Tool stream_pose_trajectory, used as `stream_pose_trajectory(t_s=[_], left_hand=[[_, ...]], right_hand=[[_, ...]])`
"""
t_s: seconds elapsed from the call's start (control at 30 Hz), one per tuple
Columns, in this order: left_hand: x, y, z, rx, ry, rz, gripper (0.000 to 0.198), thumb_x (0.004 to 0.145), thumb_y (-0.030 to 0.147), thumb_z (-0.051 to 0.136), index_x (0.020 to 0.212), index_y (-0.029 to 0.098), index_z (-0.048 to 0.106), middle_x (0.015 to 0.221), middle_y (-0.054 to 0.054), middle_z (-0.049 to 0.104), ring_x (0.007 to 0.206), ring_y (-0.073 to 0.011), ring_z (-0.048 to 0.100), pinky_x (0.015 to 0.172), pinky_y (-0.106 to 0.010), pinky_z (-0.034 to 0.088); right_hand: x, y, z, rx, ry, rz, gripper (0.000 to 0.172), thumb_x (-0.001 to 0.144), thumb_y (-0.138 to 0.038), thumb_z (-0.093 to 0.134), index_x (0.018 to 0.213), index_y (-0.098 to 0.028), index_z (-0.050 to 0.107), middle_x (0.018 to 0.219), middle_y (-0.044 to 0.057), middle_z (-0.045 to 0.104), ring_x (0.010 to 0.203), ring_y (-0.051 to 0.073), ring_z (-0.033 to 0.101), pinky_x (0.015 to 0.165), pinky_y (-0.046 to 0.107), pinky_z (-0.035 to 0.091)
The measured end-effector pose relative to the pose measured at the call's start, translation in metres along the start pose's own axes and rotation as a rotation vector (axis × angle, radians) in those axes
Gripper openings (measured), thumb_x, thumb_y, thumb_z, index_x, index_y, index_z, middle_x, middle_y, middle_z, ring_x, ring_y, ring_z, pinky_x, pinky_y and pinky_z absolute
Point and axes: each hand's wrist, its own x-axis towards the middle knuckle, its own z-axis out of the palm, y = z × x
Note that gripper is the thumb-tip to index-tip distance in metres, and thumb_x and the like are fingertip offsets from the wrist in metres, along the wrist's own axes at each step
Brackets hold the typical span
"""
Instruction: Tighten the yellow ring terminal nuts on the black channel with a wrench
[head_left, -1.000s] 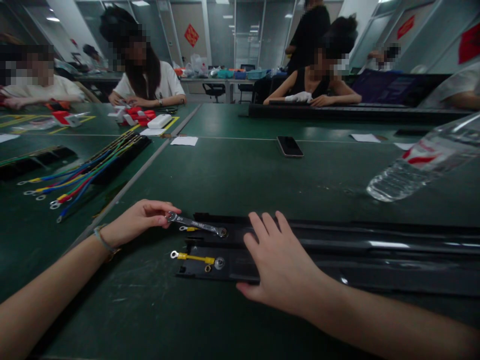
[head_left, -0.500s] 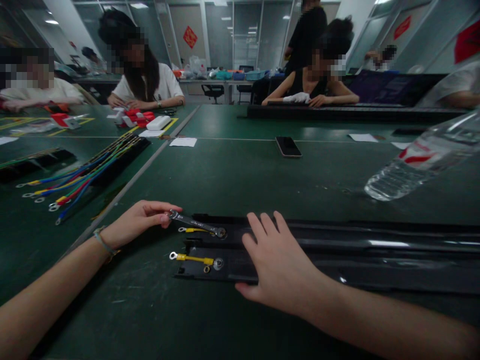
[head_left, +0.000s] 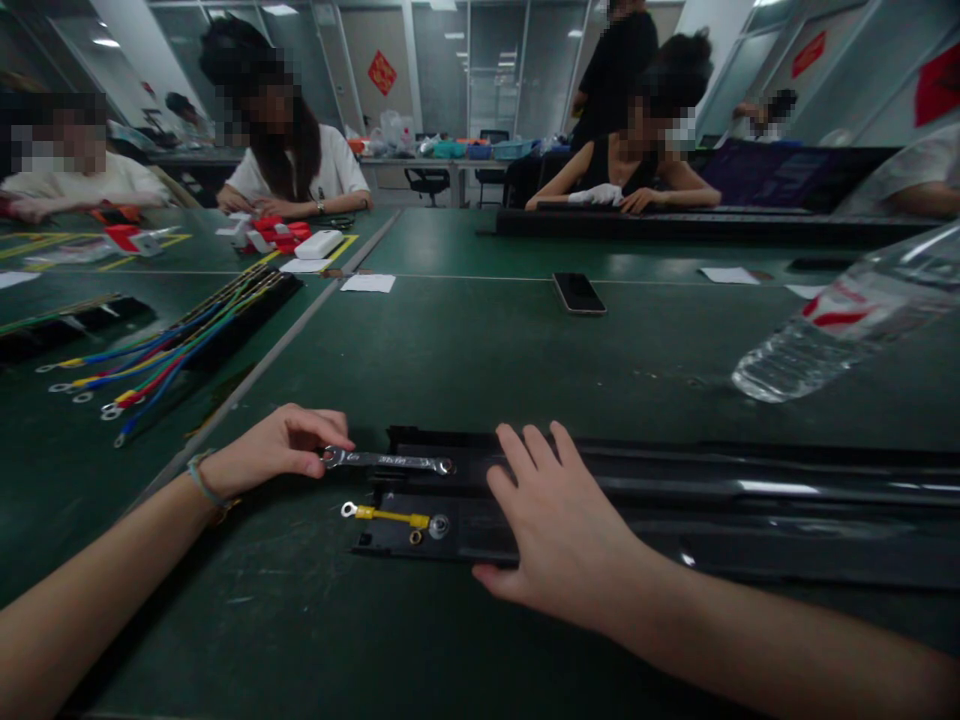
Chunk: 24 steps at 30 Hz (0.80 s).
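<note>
My left hand pinches the near end of a small metal wrench. The wrench lies almost level, its far end on a bolt at the left end of a long black rail. My right hand lies flat on that rail with fingers spread, pressing it down on the green table. A short yellow wire with a ring terminal is fixed to the rail's front corner beside a second bolt. Another yellow terminal sits hidden under the wrench.
A clear water bottle lies at the right. A phone rests in the middle of the table. Coloured wires on a black strip lie to the left. Several people sit at the far side with red and white parts.
My left hand has swung the wrench handle toward me, from slanted to nearly level, pivoting on the bolt. My right hand has stayed on the rail.
</note>
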Motion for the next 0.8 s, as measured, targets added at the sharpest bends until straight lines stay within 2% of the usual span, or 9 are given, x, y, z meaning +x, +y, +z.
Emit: stream_pose_trajectory(t_s=[0.63, 0.8], left_hand=[[0.0002, 0.0004, -0.0005, 0.015, -0.004, -0.022, 0.018, 0.063, 0.022, 0.067, 0.081, 0.02, 0.07, 0.07, -0.002, 0.054, 0.066, -0.0151, 0.046, 0.057, -0.023, 0.035], [0.0004, 0.0022, 0.0009, 0.04, 0.045, -0.005, 0.018, 0.066, 0.019, 0.063, 0.083, 0.019, 0.069, 0.068, 0.0, 0.051, 0.06, -0.0122, 0.044, 0.054, -0.022, 0.033]], right_hand=[[-0.0009, -0.0008, 0.0007, -0.017, 0.011, 0.002, 0.068, 0.067, -0.064, 0.039, 0.104, -0.011, 0.056, 0.129, 0.024, 0.036, 0.116, 0.039, 0.031, 0.094, 0.057, 0.017], [-0.0012, -0.0005, 0.0011, -0.018, 0.016, -0.007, 0.069, 0.068, -0.065, 0.034, 0.104, -0.01, 0.056, 0.13, 0.024, 0.036, 0.116, 0.04, 0.031, 0.093, 0.057, 0.017]])
